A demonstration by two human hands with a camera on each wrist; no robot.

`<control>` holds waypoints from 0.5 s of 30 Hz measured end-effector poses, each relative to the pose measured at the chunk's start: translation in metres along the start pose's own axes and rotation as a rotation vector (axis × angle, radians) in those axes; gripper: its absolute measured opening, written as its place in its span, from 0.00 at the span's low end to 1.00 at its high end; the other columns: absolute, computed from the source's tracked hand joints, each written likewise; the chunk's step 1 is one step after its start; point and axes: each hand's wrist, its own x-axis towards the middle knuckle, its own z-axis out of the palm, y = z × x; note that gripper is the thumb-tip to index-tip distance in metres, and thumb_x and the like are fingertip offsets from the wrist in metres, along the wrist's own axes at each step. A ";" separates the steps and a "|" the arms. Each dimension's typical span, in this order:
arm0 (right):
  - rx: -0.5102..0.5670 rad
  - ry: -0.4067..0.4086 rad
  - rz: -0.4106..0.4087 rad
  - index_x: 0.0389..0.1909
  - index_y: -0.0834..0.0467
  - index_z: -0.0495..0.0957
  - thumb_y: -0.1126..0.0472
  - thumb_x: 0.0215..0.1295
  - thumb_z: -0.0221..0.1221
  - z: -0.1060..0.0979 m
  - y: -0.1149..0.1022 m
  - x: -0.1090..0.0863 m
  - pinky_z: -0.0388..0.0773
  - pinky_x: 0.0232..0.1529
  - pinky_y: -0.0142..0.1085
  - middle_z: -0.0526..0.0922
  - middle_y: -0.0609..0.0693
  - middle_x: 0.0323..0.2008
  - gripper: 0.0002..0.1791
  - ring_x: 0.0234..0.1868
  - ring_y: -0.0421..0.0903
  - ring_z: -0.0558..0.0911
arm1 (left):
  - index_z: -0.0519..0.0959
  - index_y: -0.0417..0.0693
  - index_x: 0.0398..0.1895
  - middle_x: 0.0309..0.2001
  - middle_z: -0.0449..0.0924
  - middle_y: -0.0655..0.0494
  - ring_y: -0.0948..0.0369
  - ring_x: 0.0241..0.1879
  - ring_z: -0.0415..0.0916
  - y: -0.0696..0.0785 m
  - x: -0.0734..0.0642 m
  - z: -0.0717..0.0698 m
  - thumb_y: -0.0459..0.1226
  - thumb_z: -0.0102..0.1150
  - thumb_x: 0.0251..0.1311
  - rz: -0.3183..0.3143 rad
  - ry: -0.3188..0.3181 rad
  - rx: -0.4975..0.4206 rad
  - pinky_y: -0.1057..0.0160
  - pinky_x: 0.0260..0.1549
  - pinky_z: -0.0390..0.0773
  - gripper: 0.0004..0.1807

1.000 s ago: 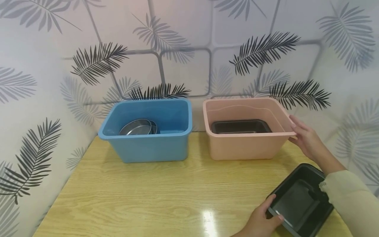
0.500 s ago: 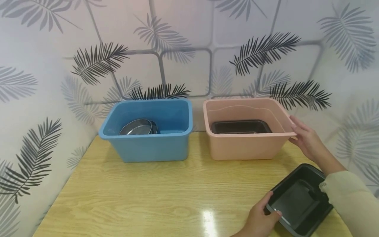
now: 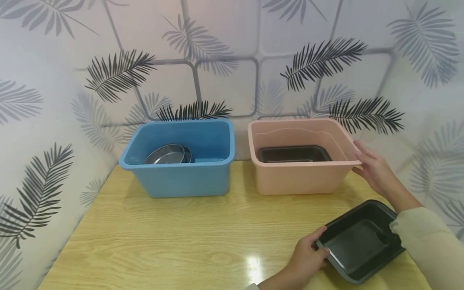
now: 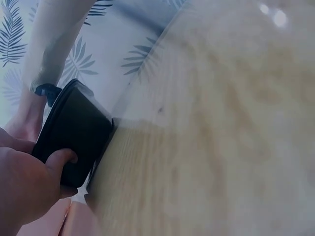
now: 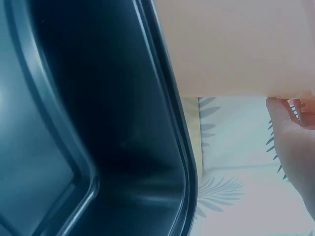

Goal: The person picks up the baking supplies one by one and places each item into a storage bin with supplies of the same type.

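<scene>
My left hand (image 3: 304, 257) grips the near left corner of a black rectangular baking pan (image 3: 357, 241), its thumb over the rim. In the left wrist view the pan (image 4: 81, 132) is seen from its side, held above the table. My right hand (image 3: 375, 167) holds the right end of a pink plastic bin (image 3: 295, 179), fingers at its rim. Inside that bin lies another dark pan (image 3: 295, 154). The right sleeve covers part of the held pan's right side. The right wrist view has the pan's inside close up, with my right hand (image 5: 295, 142) at the bin.
A blue plastic bin (image 3: 185, 181) stands left of the pink one and contains round metal pans (image 3: 168, 155). Both bins sit at the back of the wooden table (image 3: 181, 237), against a leaf-patterned wall (image 3: 232, 88).
My left hand has moved slightly left and up, and the black pan has turned and shifted left with it. My right hand stays on the pink bin.
</scene>
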 end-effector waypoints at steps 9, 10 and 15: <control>0.031 -0.020 0.006 0.81 0.42 0.34 0.48 0.81 0.44 -0.003 -0.002 0.000 0.29 0.75 0.59 0.28 0.46 0.82 0.38 0.81 0.54 0.32 | 0.74 0.50 0.69 0.65 0.75 0.46 0.47 0.54 0.82 0.023 0.007 -0.026 0.22 0.52 0.61 0.018 -0.044 0.074 0.62 0.41 0.86 0.33; 0.035 -0.024 0.006 0.81 0.42 0.34 0.48 0.81 0.44 -0.003 -0.002 0.000 0.29 0.75 0.59 0.28 0.46 0.82 0.38 0.81 0.54 0.32 | 0.74 0.50 0.69 0.65 0.75 0.45 0.47 0.54 0.81 0.027 0.008 -0.030 0.21 0.51 0.61 0.021 -0.054 0.074 0.62 0.41 0.86 0.33; 0.029 -0.023 0.015 0.81 0.41 0.34 0.48 0.81 0.45 -0.002 -0.004 0.000 0.31 0.75 0.59 0.27 0.44 0.82 0.39 0.81 0.54 0.32 | 0.74 0.53 0.69 0.46 0.81 0.47 0.57 0.42 0.82 0.047 0.011 -0.049 0.23 0.52 0.63 0.020 -0.083 0.160 0.61 0.41 0.86 0.32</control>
